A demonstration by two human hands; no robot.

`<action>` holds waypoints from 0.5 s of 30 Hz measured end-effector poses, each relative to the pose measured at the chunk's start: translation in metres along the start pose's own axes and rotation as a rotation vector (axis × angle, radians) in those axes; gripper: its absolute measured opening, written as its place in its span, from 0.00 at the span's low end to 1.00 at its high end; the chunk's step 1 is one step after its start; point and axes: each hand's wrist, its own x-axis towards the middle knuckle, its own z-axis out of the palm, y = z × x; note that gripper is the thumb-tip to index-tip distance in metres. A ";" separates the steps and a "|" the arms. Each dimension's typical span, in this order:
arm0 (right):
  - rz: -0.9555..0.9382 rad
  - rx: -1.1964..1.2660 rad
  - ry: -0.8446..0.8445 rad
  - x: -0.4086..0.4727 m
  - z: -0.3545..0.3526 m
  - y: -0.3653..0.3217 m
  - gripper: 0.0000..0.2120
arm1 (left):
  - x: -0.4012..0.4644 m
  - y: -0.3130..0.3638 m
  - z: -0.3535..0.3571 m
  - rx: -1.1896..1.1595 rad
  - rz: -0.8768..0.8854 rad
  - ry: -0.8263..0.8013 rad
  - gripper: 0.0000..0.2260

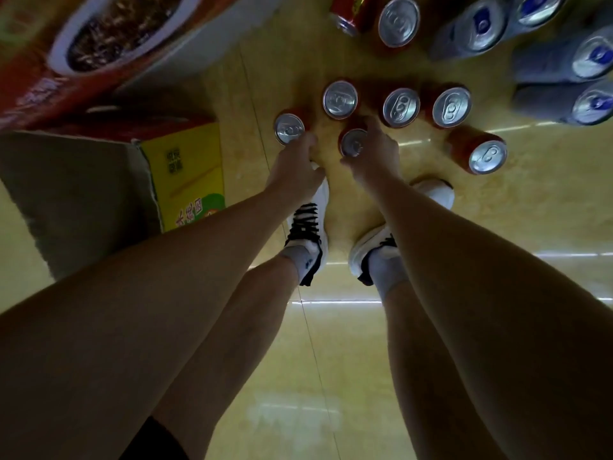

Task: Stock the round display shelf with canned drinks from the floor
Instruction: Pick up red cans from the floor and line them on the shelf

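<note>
Your left hand [296,162] curls onto one red can [289,128] and your right hand [374,154] wraps another [353,143], both standing on the floor [331,360] just ahead of your shoes. More red cans [401,107] crowd just beyond your right knuckles, so a careless lift may topple them, and a top-edge fingertip hold may slip.

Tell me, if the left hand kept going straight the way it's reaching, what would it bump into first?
The left hand points up-frame at the nearest red can, the leftmost of the cluster on the floor. Its fingertips seem already at that can's near side, so it would meet that can first, though contact is hard to judge from above.
</note>
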 end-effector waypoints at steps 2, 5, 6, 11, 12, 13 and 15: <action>0.013 0.009 0.002 -0.008 -0.006 -0.001 0.32 | -0.002 0.002 -0.006 -0.022 -0.030 -0.027 0.15; 0.015 0.058 0.000 -0.035 -0.020 -0.006 0.29 | -0.014 0.006 -0.020 -0.006 -0.061 -0.039 0.17; 0.010 0.069 -0.012 -0.047 -0.027 -0.008 0.31 | -0.022 0.009 -0.025 0.021 -0.051 -0.051 0.17; 0.015 0.171 -0.058 -0.127 -0.077 -0.029 0.35 | -0.081 0.042 -0.061 0.141 0.094 -0.069 0.25; 0.021 0.192 -0.067 -0.148 -0.092 -0.038 0.33 | -0.097 0.053 -0.074 0.180 0.126 -0.075 0.28; 0.024 0.212 -0.081 -0.168 -0.108 -0.047 0.30 | -0.113 0.066 -0.088 0.230 0.152 -0.086 0.30; 0.018 0.228 -0.121 -0.209 -0.144 -0.069 0.27 | -0.146 0.095 -0.120 0.288 0.204 -0.115 0.31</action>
